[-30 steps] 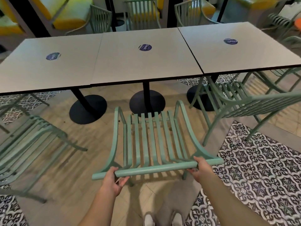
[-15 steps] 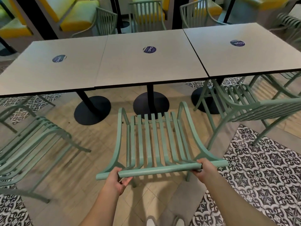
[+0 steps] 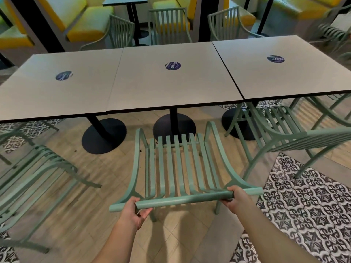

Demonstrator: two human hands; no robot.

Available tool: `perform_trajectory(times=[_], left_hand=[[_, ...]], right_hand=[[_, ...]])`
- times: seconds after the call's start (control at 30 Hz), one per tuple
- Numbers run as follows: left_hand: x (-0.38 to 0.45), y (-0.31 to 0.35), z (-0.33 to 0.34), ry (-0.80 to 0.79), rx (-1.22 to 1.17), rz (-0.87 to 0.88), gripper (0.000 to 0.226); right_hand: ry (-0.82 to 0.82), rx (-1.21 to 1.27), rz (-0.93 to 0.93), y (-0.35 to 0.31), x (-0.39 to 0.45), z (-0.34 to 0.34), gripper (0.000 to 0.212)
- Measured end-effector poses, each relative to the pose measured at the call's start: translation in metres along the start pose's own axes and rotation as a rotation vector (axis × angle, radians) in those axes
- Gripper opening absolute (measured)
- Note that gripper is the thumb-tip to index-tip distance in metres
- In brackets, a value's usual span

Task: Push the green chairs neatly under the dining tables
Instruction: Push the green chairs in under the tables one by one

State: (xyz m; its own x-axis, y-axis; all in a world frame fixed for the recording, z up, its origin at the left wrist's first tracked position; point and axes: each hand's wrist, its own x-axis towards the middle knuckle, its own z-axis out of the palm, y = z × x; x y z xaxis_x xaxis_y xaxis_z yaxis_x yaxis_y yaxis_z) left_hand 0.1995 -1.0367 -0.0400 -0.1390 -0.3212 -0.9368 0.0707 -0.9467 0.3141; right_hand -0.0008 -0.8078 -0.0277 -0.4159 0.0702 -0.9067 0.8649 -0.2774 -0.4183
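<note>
The green chair stands on the floor just near of the middle dining surface, its seat front pointing away toward the black pedestal base and its slats running near to far. The top rail of its back lies left to right, closest to the camera. The front ends of the seat slats sit near the surface's near edge, not under it.

The left hand grips the rail near its left end, fingers curled up under the bar. The right hand grips the rail near its right end, fingers wrapped over the top.

Three surfaces stand edge to edge in a row, each with a round blue sticker. Another green chair on the right is partly under the right surface; a third stands to the left, clear of the left surface. Patterned tiles cover the floor near right. More green chairs and yellow benches stand beyond.
</note>
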Motion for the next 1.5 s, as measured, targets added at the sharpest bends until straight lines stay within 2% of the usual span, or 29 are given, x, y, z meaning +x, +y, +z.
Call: perform_trajectory(times=[0.3,0.93,1.1,1.23,1.33,1.43,1.5], left_hand=[[0.02,0.031,0.037,-0.023,0.018,0.002,0.009],[0.039,0.064,0.108,-0.044,0.007,0.016,0.011],[0.053,0.084,0.12,-0.027,0.188,0.032,0.02],[0.061,0.1,0.127,-0.003,0.337,0.07,0.038],[0.066,0.111,0.132,-0.003,0.387,0.066,0.039],[0.069,0.12,0.134,-0.032,0.461,0.062,0.041],[0.072,0.124,0.128,-0.084,0.541,0.07,0.047]], right_hand=[[0.021,0.031,0.001,-0.02,0.013,0.04,0.06],[-0.052,-0.019,-0.024,-0.08,0.05,0.104,0.052],[-0.091,-0.081,-0.007,-0.089,0.06,0.123,0.046],[-0.116,-0.109,0.003,-0.092,0.062,0.139,0.04],[-0.135,-0.139,0.006,-0.091,0.06,0.145,0.038],[-0.155,-0.144,0.032,-0.092,0.065,0.148,0.023],[-0.145,-0.122,0.035,-0.093,0.07,0.149,0.027]])
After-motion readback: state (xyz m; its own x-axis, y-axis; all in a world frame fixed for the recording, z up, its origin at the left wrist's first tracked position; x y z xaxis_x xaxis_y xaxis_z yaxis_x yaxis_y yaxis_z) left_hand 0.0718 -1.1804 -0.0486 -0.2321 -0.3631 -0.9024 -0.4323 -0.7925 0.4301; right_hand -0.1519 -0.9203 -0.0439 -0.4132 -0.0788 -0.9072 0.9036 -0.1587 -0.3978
